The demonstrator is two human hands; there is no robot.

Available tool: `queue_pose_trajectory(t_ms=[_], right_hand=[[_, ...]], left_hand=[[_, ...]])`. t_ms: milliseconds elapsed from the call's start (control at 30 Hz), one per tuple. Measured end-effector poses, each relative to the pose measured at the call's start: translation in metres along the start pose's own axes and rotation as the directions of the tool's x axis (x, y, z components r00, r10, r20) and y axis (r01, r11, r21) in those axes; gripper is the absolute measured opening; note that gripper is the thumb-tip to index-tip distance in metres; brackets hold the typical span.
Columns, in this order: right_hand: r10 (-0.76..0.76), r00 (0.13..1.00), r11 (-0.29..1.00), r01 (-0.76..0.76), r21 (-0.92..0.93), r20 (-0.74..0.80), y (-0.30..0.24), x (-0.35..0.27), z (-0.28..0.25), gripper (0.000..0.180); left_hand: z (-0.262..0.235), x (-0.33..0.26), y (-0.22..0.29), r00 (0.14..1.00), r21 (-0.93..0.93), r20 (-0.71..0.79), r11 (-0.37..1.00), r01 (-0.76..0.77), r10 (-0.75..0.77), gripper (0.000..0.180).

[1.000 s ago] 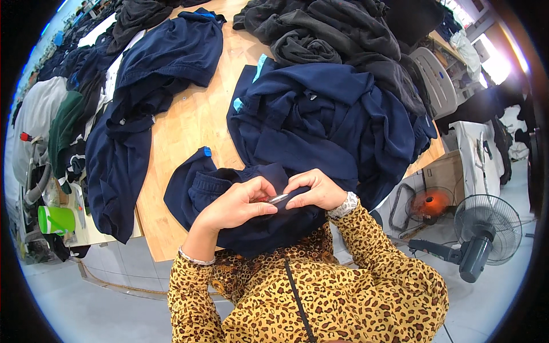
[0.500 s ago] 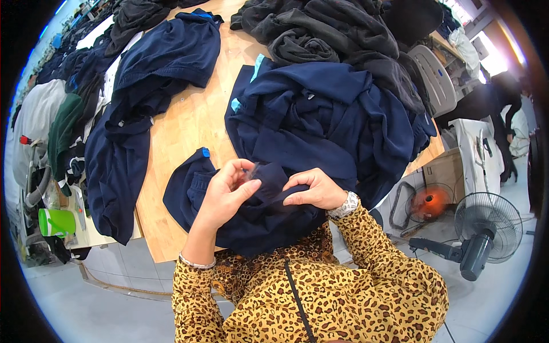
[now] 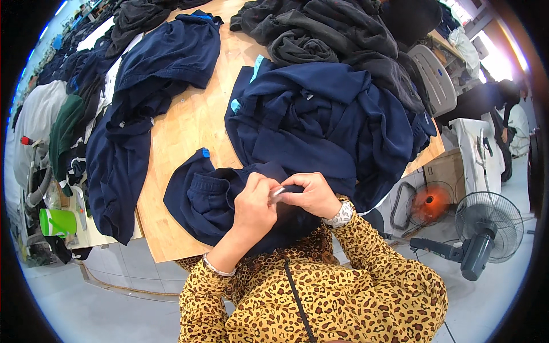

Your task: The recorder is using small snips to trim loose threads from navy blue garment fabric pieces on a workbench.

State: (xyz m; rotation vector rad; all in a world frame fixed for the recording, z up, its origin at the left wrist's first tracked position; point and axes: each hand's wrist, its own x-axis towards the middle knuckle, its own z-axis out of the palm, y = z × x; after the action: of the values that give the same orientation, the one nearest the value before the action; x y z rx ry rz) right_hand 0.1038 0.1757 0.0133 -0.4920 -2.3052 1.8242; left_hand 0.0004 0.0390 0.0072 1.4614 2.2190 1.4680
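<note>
A navy garment [image 3: 206, 200] lies bunched at the near edge of the wooden table [image 3: 189, 126]. Both hands meet on top of it, close to my chest. My left hand [image 3: 254, 207], with a thin bracelet at the wrist, pinches a fold of the navy cloth. My right hand [image 3: 311, 194], with a wristwatch, grips a small silver tool [image 3: 277, 193] whose tip shows between the two hands' fingertips. My sleeves are leopard-patterned. The cloth under my hands is hidden.
A large heap of navy garments [image 3: 326, 120] lies just beyond my hands, black garments [image 3: 331, 34] behind it, more navy pieces [image 3: 143, 91] to the left. A standing fan [image 3: 486, 228] and an orange fan [image 3: 429, 203] are on the floor at right. A green cup [image 3: 57, 222] sits far left.
My left hand lifted and spread over the cloth half a second ago, then closed again onto the fold beside my right hand. The silver tool shows between the fingertips again.
</note>
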Motion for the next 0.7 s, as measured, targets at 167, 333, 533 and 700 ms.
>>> queue_pose_trajectory(t_ms=[167,333,533,700], right_hand=[[0.042,0.999,0.998,-0.043,0.041,0.026,0.000,0.001,0.003,0.021],[-0.024,1.000,0.988,0.022,0.154,0.009,0.006,0.002,0.005,0.019],[0.050,0.975,0.968,-0.100,0.230,0.215,0.013,0.004,-0.009,0.021],[0.034,0.963,0.922,-0.133,0.363,0.266,0.017,0.006,-0.014,0.021]], left_hand=[[-0.006,0.003,-0.006,0.975,-0.212,0.126,0.955,0.208,-0.185,0.005],[-0.010,0.003,-0.015,0.881,-0.471,0.282,0.745,0.472,-0.380,0.009],[-0.039,0.024,-0.024,0.747,-0.515,0.569,0.560,0.649,-0.343,0.022],[-0.057,0.036,-0.039,0.673,-0.385,0.736,0.769,0.510,-0.078,0.034]])
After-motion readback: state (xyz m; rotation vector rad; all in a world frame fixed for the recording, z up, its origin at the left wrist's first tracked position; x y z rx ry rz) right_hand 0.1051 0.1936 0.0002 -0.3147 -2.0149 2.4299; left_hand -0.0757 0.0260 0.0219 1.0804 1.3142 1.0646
